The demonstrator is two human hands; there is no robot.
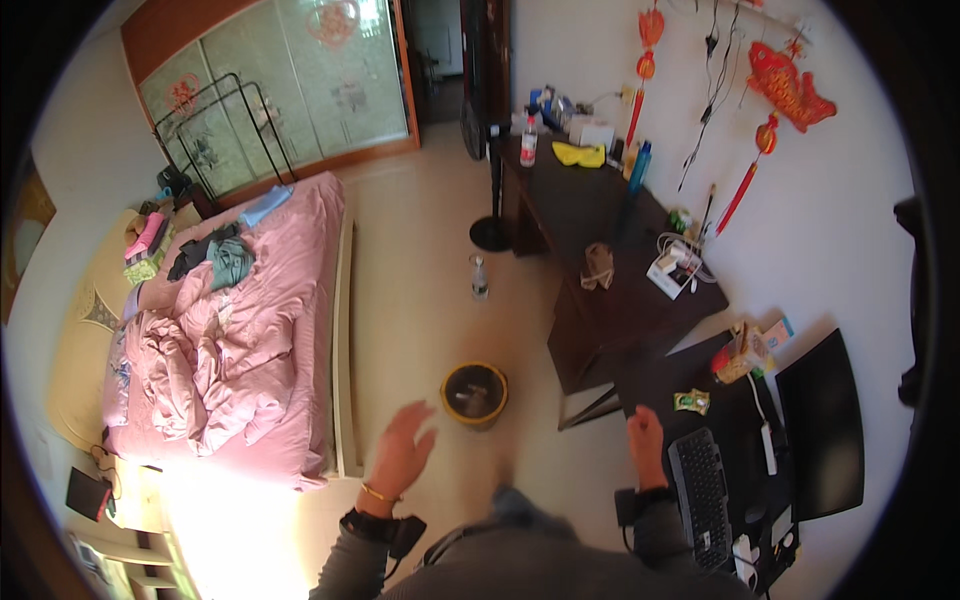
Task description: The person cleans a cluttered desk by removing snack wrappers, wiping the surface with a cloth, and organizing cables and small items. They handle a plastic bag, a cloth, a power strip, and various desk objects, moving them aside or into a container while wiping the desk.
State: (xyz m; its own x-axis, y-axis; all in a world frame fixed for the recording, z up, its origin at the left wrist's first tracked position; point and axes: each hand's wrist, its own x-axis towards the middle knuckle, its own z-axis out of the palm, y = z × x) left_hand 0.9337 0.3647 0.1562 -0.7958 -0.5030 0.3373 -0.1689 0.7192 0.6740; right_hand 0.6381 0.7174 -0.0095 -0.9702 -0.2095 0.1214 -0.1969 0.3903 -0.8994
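My left hand point(403, 451) is in the air over the floor, left of the trash bin, with fingers apart and nothing in it; it is a little blurred. The round bin point(506, 395) has a yellow rim, a dark inside and some litter at its bottom. My right hand point(646, 442) is by the left edge of the black computer desk, beside the keyboard point(702, 491); its fingers look curled, and whether it holds anything cannot be told. A clear plastic bottle point(480, 281) stands on the floor beyond the bin.
The bed point(255, 322) with pink bedding lies to the left. A dark wooden desk point(600, 217) with a brown pouch point(598, 267) is ahead right. A monitor point(825, 427) and a small green packet point(691, 402) are on the computer desk. A pedestal fan's base point(491, 234) stands by the desk.
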